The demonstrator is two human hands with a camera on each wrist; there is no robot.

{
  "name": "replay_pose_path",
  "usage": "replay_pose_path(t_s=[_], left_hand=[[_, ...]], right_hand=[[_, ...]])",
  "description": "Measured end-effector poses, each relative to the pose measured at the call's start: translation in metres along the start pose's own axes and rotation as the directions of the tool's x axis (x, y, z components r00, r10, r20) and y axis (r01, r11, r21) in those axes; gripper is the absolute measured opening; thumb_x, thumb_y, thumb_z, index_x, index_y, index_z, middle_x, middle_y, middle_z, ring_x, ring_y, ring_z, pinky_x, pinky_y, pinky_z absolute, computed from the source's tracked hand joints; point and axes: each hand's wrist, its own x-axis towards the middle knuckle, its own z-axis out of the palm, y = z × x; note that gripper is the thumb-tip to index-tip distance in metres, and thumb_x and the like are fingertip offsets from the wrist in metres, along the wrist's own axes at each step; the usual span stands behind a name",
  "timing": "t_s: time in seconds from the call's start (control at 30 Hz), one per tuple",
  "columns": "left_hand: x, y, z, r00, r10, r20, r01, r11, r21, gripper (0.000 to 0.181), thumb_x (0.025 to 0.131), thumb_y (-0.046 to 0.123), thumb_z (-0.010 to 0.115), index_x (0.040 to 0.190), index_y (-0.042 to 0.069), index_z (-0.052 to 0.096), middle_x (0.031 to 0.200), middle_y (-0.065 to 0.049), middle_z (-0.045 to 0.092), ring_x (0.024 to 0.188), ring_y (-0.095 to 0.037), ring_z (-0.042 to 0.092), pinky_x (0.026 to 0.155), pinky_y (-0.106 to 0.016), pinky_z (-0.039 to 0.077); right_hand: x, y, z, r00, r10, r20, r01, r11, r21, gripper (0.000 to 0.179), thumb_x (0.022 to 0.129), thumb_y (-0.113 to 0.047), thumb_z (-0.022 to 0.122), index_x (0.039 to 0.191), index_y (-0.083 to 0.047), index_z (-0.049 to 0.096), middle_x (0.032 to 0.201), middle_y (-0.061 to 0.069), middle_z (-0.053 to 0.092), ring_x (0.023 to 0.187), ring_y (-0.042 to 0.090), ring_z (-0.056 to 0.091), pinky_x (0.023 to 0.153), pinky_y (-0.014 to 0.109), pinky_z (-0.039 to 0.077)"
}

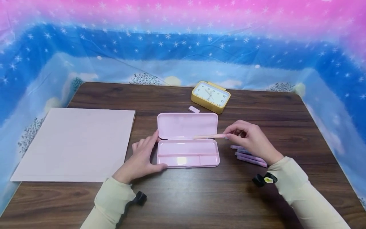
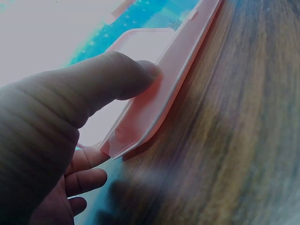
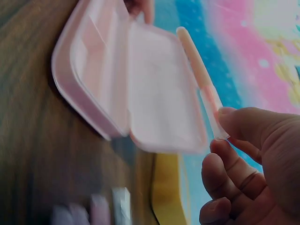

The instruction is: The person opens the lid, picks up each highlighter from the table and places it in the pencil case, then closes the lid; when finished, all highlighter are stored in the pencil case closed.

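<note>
A pink pencil case (image 1: 188,160) lies with its lid raised on the table, its divided tray bare. My left hand (image 1: 143,155) steadies the case's left end, thumb at the front wall and index finger by the hinge corner. In the left wrist view the thumb (image 2: 124,77) presses on the case wall (image 2: 154,101). My right hand (image 1: 248,136) pinches a slim peach pen (image 1: 210,136) by one end, over the case's hinge side. The right wrist view shows the pen (image 3: 197,63) has a clear section at the pinched end.
Several purple and pink pens (image 1: 251,159) lie under and beside the right wrist. A yellow alarm clock (image 1: 211,95) stands behind the case, with a small pale eraser-like block (image 1: 194,109) near it. A large white board (image 1: 77,144) covers the table's left side.
</note>
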Motion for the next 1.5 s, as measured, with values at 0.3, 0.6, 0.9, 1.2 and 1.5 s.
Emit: replay_pose_path(t_s=[0.3,0.6,0.9,1.2,1.5], left_hand=[[0.002,0.003,-0.001,1.000,0.005,0.006,-0.005,1.000,0.004,0.118,0.072,0.046,0.083,0.158,0.005,0.013,0.137,-0.007,0.051,0.109,-0.024,0.042,0.097,-0.049,0.020],[0.003,0.004,-0.001,1.000,0.017,-0.001,-0.017,1.000,0.006,0.117,0.072,0.046,0.083,0.157,0.004,0.015,0.135,-0.007,0.051,0.107,-0.023,0.042,0.097,-0.049,0.021],[0.004,0.004,-0.003,1.000,-0.008,0.008,0.007,1.000,0.015,0.118,0.072,0.048,0.083,0.158,0.005,0.014,0.138,-0.008,0.050,0.109,-0.024,0.042,0.098,-0.050,0.020],[0.002,0.004,-0.001,1.000,-0.005,0.017,0.005,1.000,0.006,0.118,0.072,0.045,0.084,0.157,0.004,0.014,0.137,-0.008,0.050,0.109,-0.024,0.041,0.097,-0.048,0.020],[0.000,0.004,-0.002,1.000,-0.016,0.014,0.016,1.000,0.003,0.118,0.072,0.043,0.084,0.158,0.004,0.013,0.136,-0.007,0.050,0.110,-0.024,0.042,0.097,-0.049,0.020]], right_hand=[[0.007,-0.006,0.039,0.999,-0.012,0.040,0.011,1.000,0.024,0.010,0.089,-0.017,0.073,0.097,-0.022,0.074,0.088,-0.007,0.065,0.074,0.010,0.056,0.065,0.026,0.048],[0.008,-0.008,0.062,0.997,-0.022,0.072,0.022,1.000,-0.004,0.008,0.087,-0.014,0.075,0.094,-0.018,0.075,0.084,-0.006,0.063,0.069,0.008,0.054,0.061,0.023,0.046],[0.005,-0.011,0.068,0.991,-0.007,0.136,0.029,0.987,-0.157,0.007,0.088,-0.016,0.074,0.094,-0.018,0.074,0.083,-0.007,0.061,0.066,0.005,0.052,0.060,0.022,0.045],[0.001,-0.015,0.067,0.983,-0.014,0.182,0.057,0.970,-0.235,0.011,0.089,-0.018,0.073,0.099,-0.019,0.076,0.089,-0.006,0.064,0.071,0.007,0.053,0.064,0.023,0.045],[-0.001,-0.015,0.045,0.992,-0.070,0.108,0.081,0.991,-0.103,0.024,0.087,-0.017,0.074,0.111,-0.016,0.072,0.091,-0.007,0.065,0.074,0.006,0.056,0.066,0.027,0.050]])
